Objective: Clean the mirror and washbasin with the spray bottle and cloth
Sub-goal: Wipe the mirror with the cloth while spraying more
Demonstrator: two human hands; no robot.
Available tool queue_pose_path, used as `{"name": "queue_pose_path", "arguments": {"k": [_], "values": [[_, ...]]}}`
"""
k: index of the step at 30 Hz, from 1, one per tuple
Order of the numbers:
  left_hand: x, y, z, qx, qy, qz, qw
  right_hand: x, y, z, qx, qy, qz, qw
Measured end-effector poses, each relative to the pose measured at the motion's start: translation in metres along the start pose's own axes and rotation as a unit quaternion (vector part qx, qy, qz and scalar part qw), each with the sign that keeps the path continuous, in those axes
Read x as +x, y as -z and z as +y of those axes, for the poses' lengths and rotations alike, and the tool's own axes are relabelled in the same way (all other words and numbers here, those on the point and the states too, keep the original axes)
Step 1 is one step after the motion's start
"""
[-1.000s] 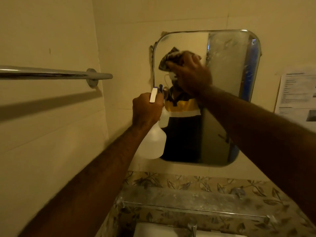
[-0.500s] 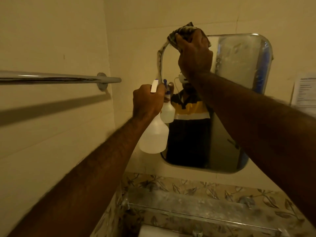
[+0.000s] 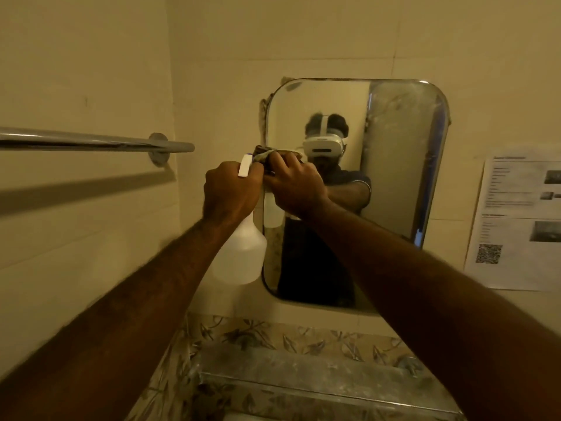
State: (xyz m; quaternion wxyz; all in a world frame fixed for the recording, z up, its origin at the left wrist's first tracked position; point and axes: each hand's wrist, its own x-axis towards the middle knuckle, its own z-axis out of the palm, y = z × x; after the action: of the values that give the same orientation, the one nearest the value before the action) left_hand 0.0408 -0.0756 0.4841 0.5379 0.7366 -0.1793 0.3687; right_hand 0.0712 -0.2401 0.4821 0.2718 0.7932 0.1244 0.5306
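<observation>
Nearest the camera, both bare forearms are reaching up and forward from the lower corners of the view. Below them a grey, dusty ledge (image 3: pixel 318 378) is running under a band of leaf-patterned tiles; the washbasin itself is lying out of view beneath it.

The left hand (image 3: pixel 230 192) is closing around the neck of the translucent white plastic spray bottle (image 3: pixel 241 253), fingers wrapped tight, the white trigger head standing above the knuckles. The bottle is hanging upright, its long axis vertical, its body just beside the mirror's left edge; the nozzle seems to be pointing toward the glass, though the hand is hiding it.

Touching that hand on its right, the right hand (image 3: pixel 296 185) is clamping a crumpled dark patterned cloth (image 3: pixel 267 154) against the rounded rectangular wall mirror (image 3: pixel 400 165), at mid-height near its left edge. The right hand is the nearer to the glass, so it is the one placed to wipe. The mirror's long axis is standing vertical, and its streaky, clouded right portion is lying to the right of the cloth.

Farther off, a chrome towel rail (image 3: pixel 91 142) is crossing the left wall, and a printed paper notice (image 3: pixel 522 220) is hanging right of the mirror.
</observation>
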Motion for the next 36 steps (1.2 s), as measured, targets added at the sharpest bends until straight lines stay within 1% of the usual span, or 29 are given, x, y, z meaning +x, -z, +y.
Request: {"name": "queue_pose_path", "arguments": {"k": [3, 6, 8, 11, 14, 21, 25, 30, 36], "values": [[0.006, -0.002, 0.013, -0.005, -0.005, -0.004, 1.0, 0.015, 0.007, 0.013, 0.002, -0.034, -0.01, 0.999], [0.012, -0.008, 0.029, -0.047, -0.007, -0.021, 0.999, 0.03, 0.02, 0.038, -0.019, -0.067, -0.013, 0.997], [0.015, -0.014, 0.041, -0.072, -0.008, -0.022, 0.997, 0.037, 0.029, 0.058, -0.037, -0.116, 0.0, 0.993], [0.017, -0.025, 0.057, -0.095, 0.004, -0.022, 0.995, 0.037, 0.04, 0.088, -0.032, -0.205, 0.039, 0.977], [0.015, -0.038, 0.068, -0.103, 0.008, -0.034, 0.994, 0.023, 0.049, 0.117, -0.036, -0.259, 0.046, 0.964], [0.002, -0.068, 0.082, -0.111, 0.017, -0.093, 0.989, -0.024, 0.067, 0.162, -0.07, -0.33, 0.072, 0.939], [-0.005, -0.075, 0.086, -0.11, 0.012, -0.1, 0.989, -0.046, 0.07, 0.182, -0.069, -0.38, 0.072, 0.92], [-0.013, -0.079, 0.083, -0.115, 0.013, -0.12, 0.986, -0.071, 0.066, 0.184, -0.078, -0.394, 0.087, 0.912], [-0.018, -0.078, 0.077, -0.097, 0.013, -0.111, 0.989, -0.068, 0.064, 0.164, -0.064, -0.424, 0.081, 0.9]]}}
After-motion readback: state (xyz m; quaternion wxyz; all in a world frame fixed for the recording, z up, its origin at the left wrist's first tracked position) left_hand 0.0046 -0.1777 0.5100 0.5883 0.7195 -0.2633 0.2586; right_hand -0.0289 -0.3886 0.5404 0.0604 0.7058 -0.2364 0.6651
